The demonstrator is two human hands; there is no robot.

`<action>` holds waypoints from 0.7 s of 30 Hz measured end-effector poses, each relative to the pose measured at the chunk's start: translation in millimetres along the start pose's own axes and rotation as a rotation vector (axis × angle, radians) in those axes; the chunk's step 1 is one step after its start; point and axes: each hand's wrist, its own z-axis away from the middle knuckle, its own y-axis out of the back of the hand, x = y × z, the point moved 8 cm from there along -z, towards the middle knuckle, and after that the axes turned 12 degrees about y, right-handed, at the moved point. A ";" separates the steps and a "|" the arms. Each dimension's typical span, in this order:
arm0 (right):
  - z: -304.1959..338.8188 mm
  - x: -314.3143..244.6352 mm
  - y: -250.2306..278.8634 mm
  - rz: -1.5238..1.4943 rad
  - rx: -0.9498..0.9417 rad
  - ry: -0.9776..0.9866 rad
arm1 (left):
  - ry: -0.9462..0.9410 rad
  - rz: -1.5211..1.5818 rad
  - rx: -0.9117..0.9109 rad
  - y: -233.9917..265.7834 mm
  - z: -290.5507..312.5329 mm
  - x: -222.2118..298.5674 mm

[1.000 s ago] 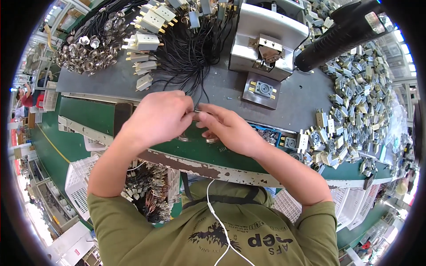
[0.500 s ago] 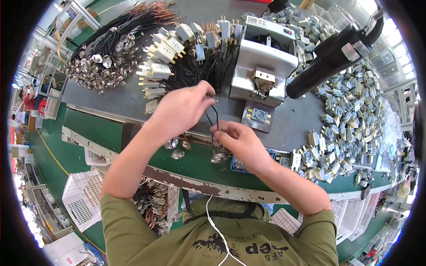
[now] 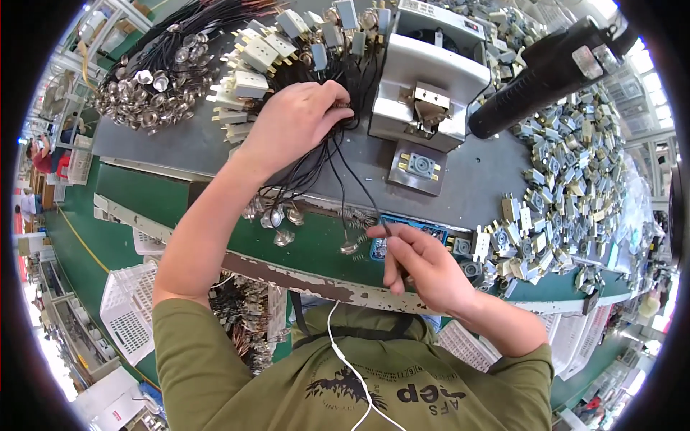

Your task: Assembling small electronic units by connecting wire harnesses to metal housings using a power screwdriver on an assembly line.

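Observation:
My left hand (image 3: 305, 118) is closed around a bundle of black wires (image 3: 305, 172) at the bench's front edge. Round metal caps (image 3: 273, 218) dangle from the wires' lower ends. Lower and to the right, my right hand (image 3: 428, 269) pinches a single black wire (image 3: 357, 178) that runs down from the bundle; the wire's end is hidden by the fingers. Beside it hangs one more cap (image 3: 349, 247) on a thin wire. Beyond my left hand, pale plug bodies with brass pins (image 3: 260, 54) fan out at the wires' far ends.
A white bench press (image 3: 420, 90) holds a grey part on its front block (image 3: 418, 165). Right of it leans a black cylindrical tool (image 3: 535, 82). Loose plug parts (image 3: 568, 179) heap at the right. A blue tray (image 3: 379, 250) lies near my right hand. Capped wires (image 3: 154, 82) pile at far left.
My right hand has moved down and to the right, drawing the wire out straighter. My left hand has shifted slightly up onto the bundle, and more wires show below it.

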 end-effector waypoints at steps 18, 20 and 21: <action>9.0 -43.1 71.2 1.079 0.100 0.447 | -0.031 0.318 -0.213 -31.3 -7.8 86.7; 10.6 -41.3 73.2 1.116 0.134 0.506 | -0.048 0.312 -0.241 -46.9 -6.2 89.3; 11.1 -38.0 74.8 1.117 0.146 0.527 | -0.073 0.308 -0.270 -56.9 -7.2 90.5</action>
